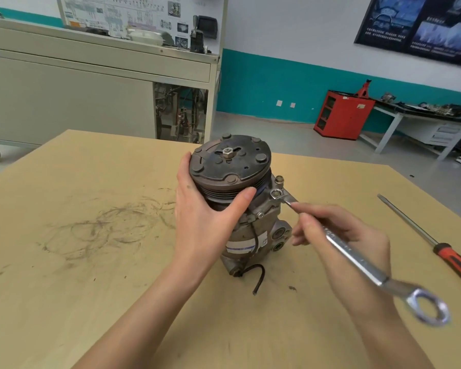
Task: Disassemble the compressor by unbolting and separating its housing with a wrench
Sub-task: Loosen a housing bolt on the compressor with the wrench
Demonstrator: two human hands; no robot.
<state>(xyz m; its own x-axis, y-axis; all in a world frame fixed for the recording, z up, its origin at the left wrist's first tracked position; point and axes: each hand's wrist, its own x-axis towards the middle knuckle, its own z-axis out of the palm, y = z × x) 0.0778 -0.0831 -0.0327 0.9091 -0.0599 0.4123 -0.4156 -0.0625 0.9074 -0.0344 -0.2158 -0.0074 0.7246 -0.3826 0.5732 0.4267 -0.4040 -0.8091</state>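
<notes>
Workshop: white wall with a teal lower band, a grey cabinet (64, 97) at back left, a red cabinet (342, 115) at back right. Work surface is a plywood table (91, 302) with dark circular smudges (104, 227) left of centre.

Compressor (250, 235) stands upright near the middle of the table, pulley end up. Clutch plate (229, 166) faces the camera, with the centre nut (228, 153) in place. A black wire (260, 278) curls from the base onto the wood.

Left hand (205, 222): wrapped round the grooved pulley from the left side, with the fingers behind the rim and the thumb laid across the front grooves. Grip wide, spanning the pulley.

Right hand (357, 230): fingers curled round the shank of a combination wrench (357, 258), pinching it toward the open-end half. The open end sits on a bolt (275, 193) at the upper right flange of the housing, just below the pulley. The ring end points toward the camera, lower right, and hangs free above the table. A second bolt (279, 179) shows just above the first, untouched.

Housing halves appear joined; no gap can be made out.

A screwdriver (421, 233) with a red and black handle lies flat on the table to the right, well apart from the compressor, tip pointing away.
</notes>
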